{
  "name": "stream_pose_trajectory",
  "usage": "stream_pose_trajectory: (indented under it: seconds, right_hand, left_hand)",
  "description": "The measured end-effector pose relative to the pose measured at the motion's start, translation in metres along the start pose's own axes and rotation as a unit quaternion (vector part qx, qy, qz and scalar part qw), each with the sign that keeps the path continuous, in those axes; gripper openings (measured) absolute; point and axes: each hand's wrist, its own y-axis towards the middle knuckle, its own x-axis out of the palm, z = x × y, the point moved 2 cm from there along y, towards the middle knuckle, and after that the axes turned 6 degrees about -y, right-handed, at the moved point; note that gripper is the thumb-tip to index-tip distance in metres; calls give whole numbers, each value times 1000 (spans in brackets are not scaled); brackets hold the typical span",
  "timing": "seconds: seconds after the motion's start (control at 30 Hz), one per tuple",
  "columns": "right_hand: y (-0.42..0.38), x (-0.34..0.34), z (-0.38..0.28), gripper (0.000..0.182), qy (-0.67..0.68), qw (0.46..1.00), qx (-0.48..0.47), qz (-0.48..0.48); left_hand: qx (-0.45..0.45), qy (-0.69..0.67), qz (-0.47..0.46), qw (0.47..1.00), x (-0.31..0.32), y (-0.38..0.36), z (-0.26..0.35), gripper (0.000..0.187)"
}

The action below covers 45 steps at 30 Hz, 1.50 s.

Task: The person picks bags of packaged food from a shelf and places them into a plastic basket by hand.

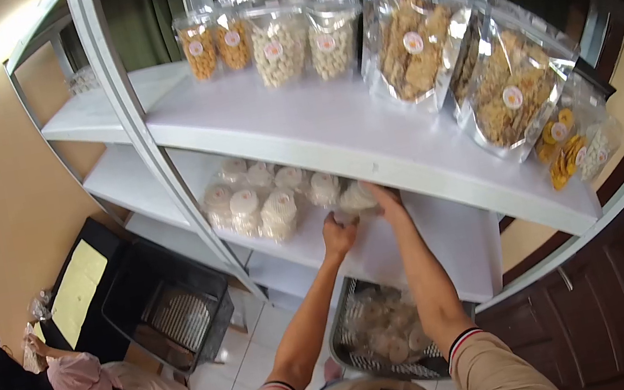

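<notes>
On the middle shelf (pixel 429 241), my left hand (pixel 341 235) and my right hand (pixel 387 203) close around a clear pack of round white discs (pixel 357 199). The left hand is at its near left side, its fingers curled; the right is at its right side, with fingertips partly hidden under the upper shelf edge. Left of it, similar clear packs (pixel 244 207) stand in rows on the same shelf. Below my arms, a dark plastic crate (pixel 341 340) on the floor holds several more clear packs (pixel 386 328).
Bagged snacks (pixel 277 44) and large silver pouches (pixel 412 43) line the upper shelf (pixel 256 113). Its front edge overhangs my hands. A metal upright (pixel 175 186) stands to the left. An empty black crate (pixel 172 303) and a seated person (pixel 83 386) are farther left.
</notes>
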Motion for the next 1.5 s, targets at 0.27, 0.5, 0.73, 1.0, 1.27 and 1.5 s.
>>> stream_pose_trajectory:
  seconds: [0.27, 0.5, 0.73, 1.0, 1.27, 1.5]
  right_hand:
    - [-6, 5, -28, 53, -3, 988, 17, -151]
    - [-173, -127, -7, 58, 182, 972, -54, -140]
    - [-308, -177, 68, 28, 150, 988, 47, -11]
    - [-336, -221, 160, 42, -329, 937, 75, 84]
    - [-333, -178, 134, 32, 159, 985, 50, -52]
    - [-334, -192, 163, 38, 26, 998, 50, -19]
  left_hand:
    - [-69, -265, -24, 961, 12, 6, -2, 59]
    - [-307, -380, -121, 864, 14, -114, 18, 57]
    - [-315, -378, -283, 824, 26, -222, 28, 54]
    - [-302, -341, -215, 864, -13, -218, -20, 55]
    - [-238, -243, -227, 913, 1, -225, -26, 61]
    - [-106, -195, -183, 958, 0, -228, -10, 50]
